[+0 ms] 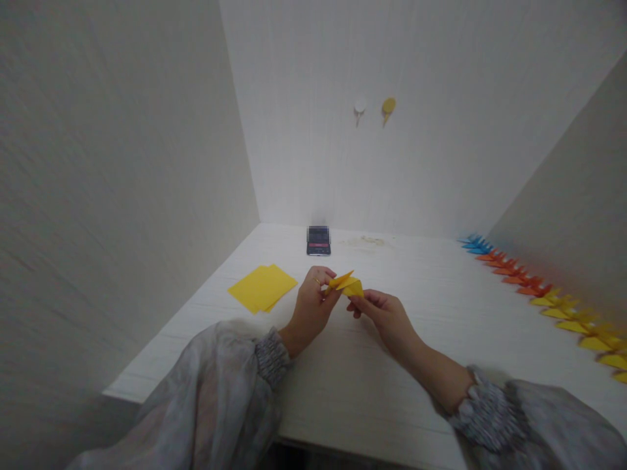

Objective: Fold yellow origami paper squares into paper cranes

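Note:
Between my two hands, above the middle of the table, is a folded yellow origami crane [353, 287]. My left hand [316, 300] pinches its left side, where narrow folded points stick out up and to the right. On the other side, my right hand [381, 311] grips the lower right part of the paper between thumb and fingers. Some of the crane is hidden behind my fingertips. Left of my left hand lie yellow paper sheets [262, 288], overlapping and flat on the table.
A phone [318, 241] stands at the back of the white table [416, 418]. Along the right wall runs a row of folded paper cranes, blue [476, 245], orange-red [514, 273] and yellow [582, 326]. Two hooks, white [360, 106] and yellow [388, 106], are on the back wall.

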{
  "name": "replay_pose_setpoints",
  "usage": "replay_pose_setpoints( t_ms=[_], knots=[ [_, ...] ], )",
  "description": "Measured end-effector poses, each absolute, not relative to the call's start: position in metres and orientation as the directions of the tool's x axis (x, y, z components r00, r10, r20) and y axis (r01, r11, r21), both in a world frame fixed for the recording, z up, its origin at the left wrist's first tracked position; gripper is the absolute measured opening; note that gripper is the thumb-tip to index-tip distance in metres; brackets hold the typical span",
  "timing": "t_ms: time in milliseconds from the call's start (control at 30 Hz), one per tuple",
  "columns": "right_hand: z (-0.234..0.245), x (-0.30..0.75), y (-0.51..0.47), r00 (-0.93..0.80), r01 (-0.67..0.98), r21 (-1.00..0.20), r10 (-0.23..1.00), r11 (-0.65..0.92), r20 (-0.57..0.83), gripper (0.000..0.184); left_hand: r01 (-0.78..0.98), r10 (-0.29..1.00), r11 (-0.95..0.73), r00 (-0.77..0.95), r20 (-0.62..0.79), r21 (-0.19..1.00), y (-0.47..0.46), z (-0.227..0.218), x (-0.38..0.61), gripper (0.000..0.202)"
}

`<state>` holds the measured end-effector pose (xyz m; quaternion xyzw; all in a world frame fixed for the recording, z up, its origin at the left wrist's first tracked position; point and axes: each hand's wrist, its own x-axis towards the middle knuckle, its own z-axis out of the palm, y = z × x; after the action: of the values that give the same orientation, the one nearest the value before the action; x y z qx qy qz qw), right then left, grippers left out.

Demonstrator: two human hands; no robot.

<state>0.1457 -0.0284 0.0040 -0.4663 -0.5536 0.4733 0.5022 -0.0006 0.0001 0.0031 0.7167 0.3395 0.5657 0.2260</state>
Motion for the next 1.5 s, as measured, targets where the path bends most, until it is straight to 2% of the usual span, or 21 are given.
replay_pose_setpoints(
  t_ms=[300, 533, 900, 1167, 1367, 1500],
  knots=[
    [0.001, 0.147, -0.028, -0.056, -0.109, -0.993, 0.997, 0.051, 0.058, 0.016, 0.194, 0.754, -0.656, 0.126, 0.645, 0.729, 0.0, 0.004, -0.002, 0.011],
    [0.007, 0.147, -0.03, -0.007, 0.003, -0.999, 0.999, 0.044, 0.044, 0.017, 0.193, 0.758, -0.652, 0.133, 0.639, 0.733, 0.001, 0.002, -0.002, 0.009],
    [0.008, 0.148, -0.031, -0.034, 0.074, -0.997, 0.999, 0.037, 0.034, 0.024, 0.25, 0.773, -0.63, 0.105, 0.626, 0.736, 0.006, -0.003, -0.004, 0.01],
    [-0.001, 0.156, -0.027, -0.049, 0.124, -0.991, 0.998, 0.051, 0.045, 0.025, 0.229, 0.803, -0.591, 0.08, 0.591, 0.773, 0.011, -0.006, -0.006, 0.011],
    [-0.005, 0.161, -0.026, -0.031, 0.086, -0.994, 0.998, 0.06, 0.058, 0.024, 0.229, 0.828, -0.552, 0.032, 0.56, 0.802, 0.013, -0.007, -0.007, 0.011],
    [-0.003, 0.158, -0.026, -0.029, 0.073, -0.994, 0.997, 0.075, 0.073, 0.027, 0.24, 0.811, -0.578, 0.065, 0.582, 0.779, 0.012, -0.007, -0.007, 0.01]
  ],
)
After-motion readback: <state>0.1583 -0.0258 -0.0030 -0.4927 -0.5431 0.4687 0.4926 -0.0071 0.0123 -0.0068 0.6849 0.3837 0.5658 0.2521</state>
